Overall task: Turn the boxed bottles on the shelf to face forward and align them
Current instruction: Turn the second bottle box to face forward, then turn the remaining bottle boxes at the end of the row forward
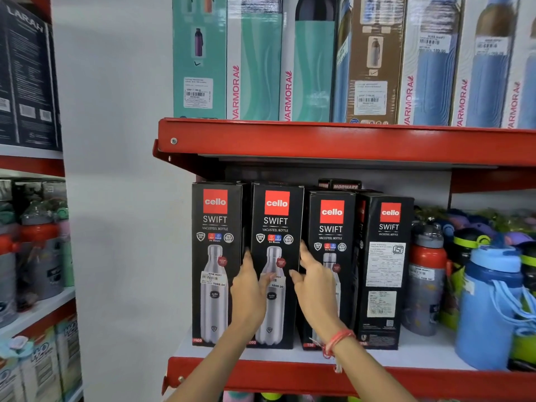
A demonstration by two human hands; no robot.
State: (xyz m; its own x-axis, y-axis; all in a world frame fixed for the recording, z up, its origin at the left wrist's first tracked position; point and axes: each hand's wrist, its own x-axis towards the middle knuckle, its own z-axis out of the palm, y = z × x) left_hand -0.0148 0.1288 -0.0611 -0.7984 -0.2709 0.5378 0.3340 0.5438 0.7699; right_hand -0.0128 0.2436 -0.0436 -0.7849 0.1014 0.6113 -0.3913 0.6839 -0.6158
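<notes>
Several black Cello Swift bottle boxes stand in a row on the white shelf board [420, 358]. The leftmost box [216, 227] and the second box [277, 224] show their fronts with the steel bottle picture. My left hand [249, 288] and my right hand [314, 285] press the two side edges of the second box, fingers along its sides. The third box [332, 224] faces forward and sits a little further back. The fourth box [387, 265] is turned, showing its label side with text and barcode panels.
Loose plastic bottles, a red-and-grey one [426, 280] and a blue one [487, 309], crowd the shelf right of the boxes. The red shelf lip [290, 378] runs in front. Tall Varmora boxes [255, 62] fill the shelf above. A white wall [116, 198] is at the left.
</notes>
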